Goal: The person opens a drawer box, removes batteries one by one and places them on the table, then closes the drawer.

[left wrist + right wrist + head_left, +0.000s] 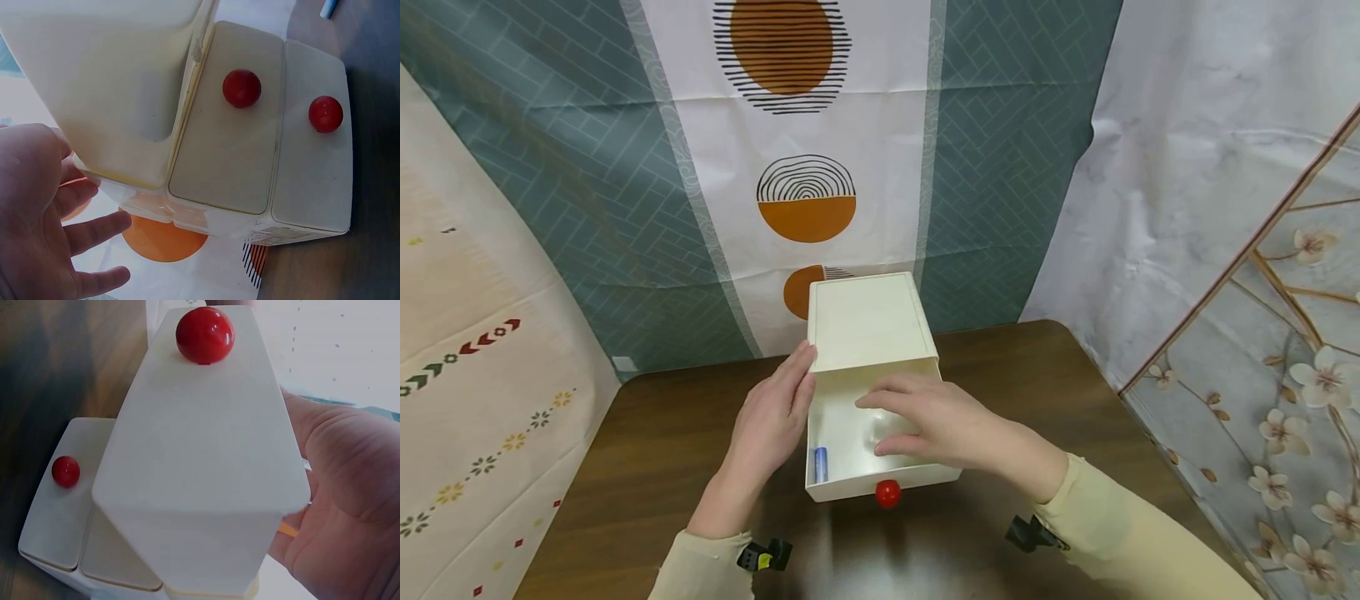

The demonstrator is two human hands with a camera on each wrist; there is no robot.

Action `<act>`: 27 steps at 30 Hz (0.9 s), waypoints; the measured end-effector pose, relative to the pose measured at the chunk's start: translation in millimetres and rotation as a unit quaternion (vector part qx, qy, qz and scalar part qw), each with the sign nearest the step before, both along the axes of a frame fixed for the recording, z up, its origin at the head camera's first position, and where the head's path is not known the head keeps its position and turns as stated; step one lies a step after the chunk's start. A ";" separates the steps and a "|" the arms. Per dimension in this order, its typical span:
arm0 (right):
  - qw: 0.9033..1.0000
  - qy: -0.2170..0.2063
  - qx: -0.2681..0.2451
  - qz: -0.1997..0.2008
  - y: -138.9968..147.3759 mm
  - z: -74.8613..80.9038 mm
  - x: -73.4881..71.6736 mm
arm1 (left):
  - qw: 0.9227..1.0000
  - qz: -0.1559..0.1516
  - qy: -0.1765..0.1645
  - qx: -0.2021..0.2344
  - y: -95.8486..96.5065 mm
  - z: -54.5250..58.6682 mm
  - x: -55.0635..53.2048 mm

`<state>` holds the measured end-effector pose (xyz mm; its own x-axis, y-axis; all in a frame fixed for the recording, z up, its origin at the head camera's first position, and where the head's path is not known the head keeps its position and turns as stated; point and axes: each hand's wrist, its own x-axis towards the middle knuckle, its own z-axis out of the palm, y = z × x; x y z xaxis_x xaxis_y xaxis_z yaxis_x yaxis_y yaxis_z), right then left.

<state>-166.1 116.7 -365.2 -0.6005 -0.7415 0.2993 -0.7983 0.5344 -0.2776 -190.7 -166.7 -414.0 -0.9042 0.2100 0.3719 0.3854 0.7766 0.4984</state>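
A cream-white drawer cabinet (872,321) stands on the table with its top drawer (842,425) pulled out. My left hand (772,417) lies along the cabinet's left side, fingers nearly straight. Over the drawer's right side hovers my right hand (936,421), its fingers and thumb loosely bent and apart, with nothing seen between them. A blue cylinder (821,464), like a battery, sits in the drawer's front left corner. By the right fingertips, a pale round patch on the drawer floor is too faint to identify. A red knob (887,493) is on the drawer's front.
Below the open drawer, two closed drawers with red knobs (242,88) show in the left wrist view. The brown wooden table (685,450) ends just behind the cabinet, at a patterned curtain (1000,167). A blue stick-like end (328,7) shows at that wrist view's top.
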 end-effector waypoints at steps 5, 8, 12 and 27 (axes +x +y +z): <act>1.000 0.016 0.010 0.012 -7.4 0.3 0.2 | 1.000 0.002 -0.001 -0.002 -0.2 -0.1 0.2; 1.000 0.017 0.015 0.010 -11.5 0.7 0.5 | 1.000 0.002 -0.001 -0.002 -0.3 -0.2 0.4; 1.000 0.017 0.022 0.001 -17.3 0.3 1.2 | 1.000 -0.001 -0.001 -0.001 -0.6 -0.6 0.5; 0.999 0.012 0.043 -0.021 -42.5 -2.9 4.8 | 1.000 -0.008 0.008 0.003 -2.2 -1.1 -0.6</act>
<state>-161.4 74.2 -368.1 -0.6254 -0.7392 0.2497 -0.7802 0.5892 -0.2098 -191.3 -168.9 -415.1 -0.8949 0.2222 0.3870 0.4055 0.7670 0.4973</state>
